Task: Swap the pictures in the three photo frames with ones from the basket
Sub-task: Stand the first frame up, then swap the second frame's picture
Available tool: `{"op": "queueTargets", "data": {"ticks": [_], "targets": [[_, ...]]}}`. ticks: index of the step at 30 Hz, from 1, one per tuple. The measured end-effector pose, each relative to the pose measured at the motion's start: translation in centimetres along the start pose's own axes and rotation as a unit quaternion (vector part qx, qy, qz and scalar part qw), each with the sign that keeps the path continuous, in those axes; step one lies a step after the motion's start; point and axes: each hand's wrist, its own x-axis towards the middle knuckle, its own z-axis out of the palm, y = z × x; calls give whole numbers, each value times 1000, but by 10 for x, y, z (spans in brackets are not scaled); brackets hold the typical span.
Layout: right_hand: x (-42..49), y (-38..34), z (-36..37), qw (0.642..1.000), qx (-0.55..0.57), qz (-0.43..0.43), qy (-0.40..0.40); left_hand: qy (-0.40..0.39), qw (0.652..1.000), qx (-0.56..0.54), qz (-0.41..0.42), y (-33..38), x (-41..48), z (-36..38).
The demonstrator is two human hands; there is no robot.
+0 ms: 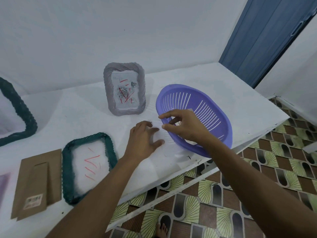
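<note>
Basket [159,102] sits on the right side of the table [231,93]. It's a purple slotted oval with its long axis running far-left to near-right. The right hand [184,125] hangs over its near-left rim, so that's clearly the nearer hand for fetching the next picture. Only a sliver of a picture [178,123] shows inside, tucked under that hand's curled fingers. Index and thumb bend toward each other with a small gap, pointing left. Whether they've pinched a sheet's edge I honestly can't tell, it's all white on white. The wrist is raised and the forearm comes in from the near right. The left hand [144,137] lies flat with fingers spread on the table just left of the basket, gripping nothing, maybe steadying a pale sheet. The green frame [109,148] lies flat at near left with a brown backing board [36,184] beside it. The grey frame [108,86] stands upright at the far side. My guess is the picture has to travel left, toward the green frame.
</note>
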Motion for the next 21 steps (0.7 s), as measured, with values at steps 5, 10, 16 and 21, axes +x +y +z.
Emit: {"op": "queueTargets", "data": {"ticks": [5,10,16,21], "targets": [[9,24,-22,998,-28,10,50,91,981,-167,-45,8,0,-14],[23,49,-30,968,-236,78,-24,77,944,-318,-45,38,11,-38],[25,54,-14,943,-323,68,-47,56,952,-296,-46,49,17,-36],[23,53,-24,971,-219,82,-43,62,947,-310,-52,47,15,-35]]}}
